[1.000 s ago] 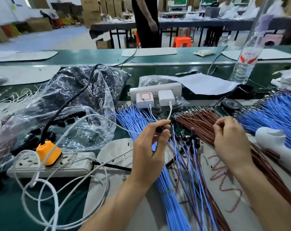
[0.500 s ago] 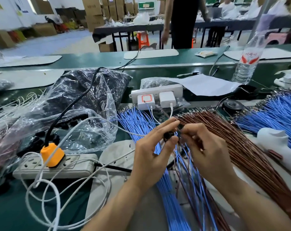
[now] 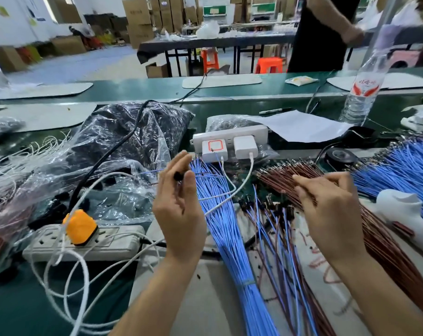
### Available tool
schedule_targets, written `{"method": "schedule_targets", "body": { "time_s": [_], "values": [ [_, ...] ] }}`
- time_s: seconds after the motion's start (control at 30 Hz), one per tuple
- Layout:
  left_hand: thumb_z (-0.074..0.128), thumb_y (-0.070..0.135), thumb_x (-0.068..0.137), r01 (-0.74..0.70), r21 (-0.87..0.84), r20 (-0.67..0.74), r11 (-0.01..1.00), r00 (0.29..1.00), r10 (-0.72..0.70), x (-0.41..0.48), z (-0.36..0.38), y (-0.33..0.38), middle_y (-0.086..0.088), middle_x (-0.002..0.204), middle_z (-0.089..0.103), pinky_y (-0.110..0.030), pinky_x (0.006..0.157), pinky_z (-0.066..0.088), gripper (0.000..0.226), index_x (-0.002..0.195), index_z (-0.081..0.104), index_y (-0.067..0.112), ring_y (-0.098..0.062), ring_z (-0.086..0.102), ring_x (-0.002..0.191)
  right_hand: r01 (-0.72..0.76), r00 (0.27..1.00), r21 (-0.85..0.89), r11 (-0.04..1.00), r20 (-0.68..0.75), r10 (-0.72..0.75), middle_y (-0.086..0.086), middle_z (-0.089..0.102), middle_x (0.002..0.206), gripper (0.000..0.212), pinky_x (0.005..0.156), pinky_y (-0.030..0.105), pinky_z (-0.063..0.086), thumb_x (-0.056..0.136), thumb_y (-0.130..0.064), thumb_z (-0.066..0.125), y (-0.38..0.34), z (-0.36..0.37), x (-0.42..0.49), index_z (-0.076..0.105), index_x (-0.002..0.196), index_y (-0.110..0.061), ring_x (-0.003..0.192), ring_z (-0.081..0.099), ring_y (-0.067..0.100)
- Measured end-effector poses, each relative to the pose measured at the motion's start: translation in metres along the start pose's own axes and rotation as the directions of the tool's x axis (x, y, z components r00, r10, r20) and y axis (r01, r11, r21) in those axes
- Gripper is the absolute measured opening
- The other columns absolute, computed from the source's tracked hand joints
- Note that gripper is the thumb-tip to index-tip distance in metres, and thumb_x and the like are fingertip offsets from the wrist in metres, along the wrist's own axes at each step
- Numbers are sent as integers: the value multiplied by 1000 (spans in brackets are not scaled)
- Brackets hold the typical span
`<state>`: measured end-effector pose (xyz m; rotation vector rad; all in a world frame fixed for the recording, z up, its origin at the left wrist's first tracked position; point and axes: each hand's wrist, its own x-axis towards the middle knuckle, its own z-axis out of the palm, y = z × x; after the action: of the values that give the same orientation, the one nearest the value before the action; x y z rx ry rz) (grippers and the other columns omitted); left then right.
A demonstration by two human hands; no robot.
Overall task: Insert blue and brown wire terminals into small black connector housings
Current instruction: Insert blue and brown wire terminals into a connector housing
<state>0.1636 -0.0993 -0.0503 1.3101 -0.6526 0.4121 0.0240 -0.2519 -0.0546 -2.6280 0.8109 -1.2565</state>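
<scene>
Both hands have parted: the left hand (image 3: 179, 209) pinches a black housing (image 3: 178, 176), while the right hand (image 3: 326, 204) reaches over brown wires (image 3: 278, 180) beneath it, grip unclear. It is likely fetching the next terminal.

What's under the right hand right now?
The brown wire bundle lies beneath the right hand and shows on both sides of it. The hand covers the wires directly below, so whether its fingers pinch one cannot be seen.
</scene>
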Motion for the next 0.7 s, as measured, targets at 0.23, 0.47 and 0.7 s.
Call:
{"method": "schedule_targets", "body": {
  "time_s": [0.23,0.47,0.7],
  "values": [
    [55,7,94,-378,-43,436,925,826,358,-19,9,2,-4,137,50,-31,97,48,34,128,55,3,-15,54,122,0,973,286,958,-222,66,1,64,72,12,58,1,37,98,-11,52,-9,-13,4,60,104,-4,54,53,0],
    [60,13,91,-312,-20,514,950,812,277,-27,14,2,8,102,64,-27,82,53,32,123,62,8,-15,64,91,-192,953,743,641,-17,304,-7,70,79,18,64,14,51,97,-16,52,-27,-23,5,64,105,-27,68,63,4],
    [69,22,84,-51,12,562,999,826,35,-28,15,4,7,91,72,-18,70,49,23,96,56,36,-4,67,87,-138,982,868,477,58,178,4,72,79,14,57,26,56,96,-18,48,-47,-26,-2,61,95,-15,62,69,19]
  ]
}}
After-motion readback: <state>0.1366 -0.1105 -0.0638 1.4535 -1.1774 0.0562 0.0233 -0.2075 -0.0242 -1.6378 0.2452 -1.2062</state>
